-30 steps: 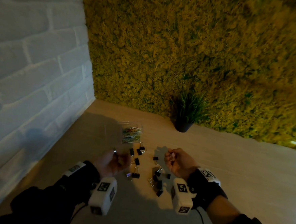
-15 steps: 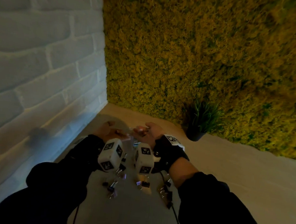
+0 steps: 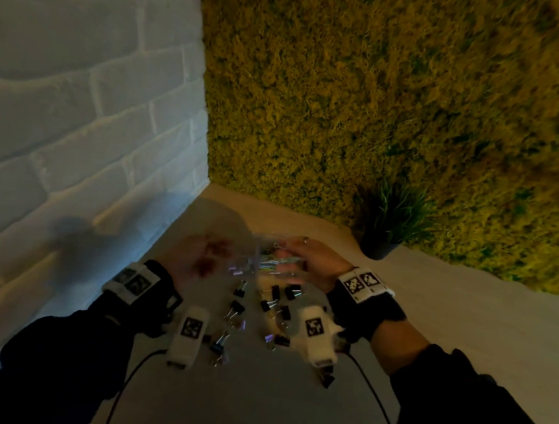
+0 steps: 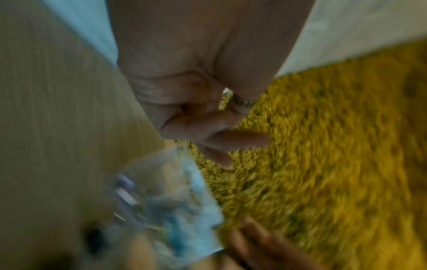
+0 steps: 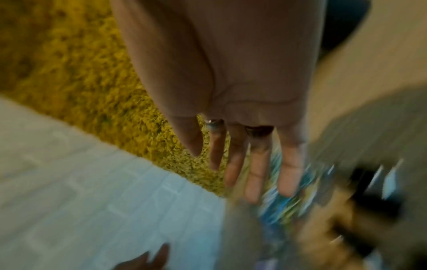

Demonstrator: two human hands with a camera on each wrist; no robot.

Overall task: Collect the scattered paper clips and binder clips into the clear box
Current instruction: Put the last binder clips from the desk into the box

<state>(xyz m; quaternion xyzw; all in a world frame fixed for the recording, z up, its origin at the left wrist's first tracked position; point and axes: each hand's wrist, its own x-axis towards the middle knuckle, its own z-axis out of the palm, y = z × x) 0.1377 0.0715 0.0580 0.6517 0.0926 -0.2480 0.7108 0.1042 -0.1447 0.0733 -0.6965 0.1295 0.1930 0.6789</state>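
Note:
The clear box (image 3: pixel 269 261) stands on the table and holds coloured paper clips; it is blurred in the left wrist view (image 4: pixel 166 201) and shows as coloured streaks in the right wrist view (image 5: pixel 282 201). My right hand (image 3: pixel 304 258) hovers over the box's right side with straight, spread fingers (image 5: pixel 256 173) and nothing in them. My left hand (image 3: pixel 202 259) is motion-blurred just left of the box; its fingers (image 4: pixel 226 140) are loosely curled and hold nothing I can see. Several black binder clips (image 3: pixel 275 297) lie scattered on the table between my wrists.
A small potted plant (image 3: pixel 389 226) stands at the back right against the moss wall (image 3: pixel 378 103). A white brick wall (image 3: pixel 80 115) borders the table on the left. Cables run from both wrist cameras across the table (image 3: pixel 462 317) toward me.
Half a second ago both hands met at the box. My left hand has since drawn away to the left, and my right hand has stayed over the box with its fingers spread.

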